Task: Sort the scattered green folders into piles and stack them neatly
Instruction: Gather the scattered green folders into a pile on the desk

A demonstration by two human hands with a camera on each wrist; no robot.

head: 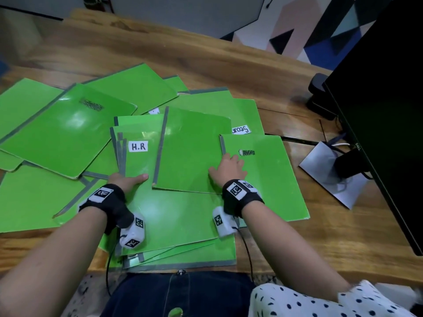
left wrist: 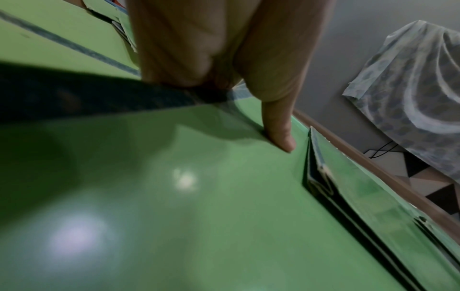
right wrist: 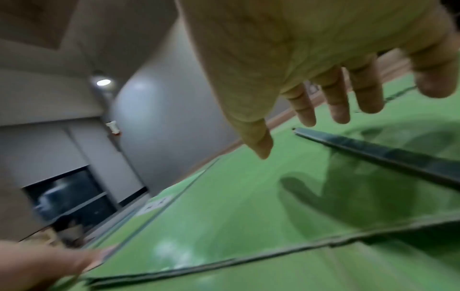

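Several green folders lie scattered and overlapping on a wooden desk (head: 142, 49). My left hand (head: 128, 180) grips the near edge of the folder labelled H.R (head: 139, 163): the thumb (left wrist: 278, 128) presses on its cover (left wrist: 199, 196) and the fingers are hidden under the edge. My right hand (head: 229, 168) is spread flat, fingers (right wrist: 336, 106) straight, over a plain green folder (head: 192, 152) and the spine of a folder with a scribbled label (head: 263, 184). In the right wrist view a shadow lies beneath that hand (right wrist: 311, 69) on the green cover (right wrist: 224, 206).
A black monitor (head: 377, 110) stands at the right on a silver base (head: 329, 177) with cables around it. A large glossy folder (head: 66, 131) lies at the left. More folders (head: 183, 255) are stacked at the desk's front edge by my lap.
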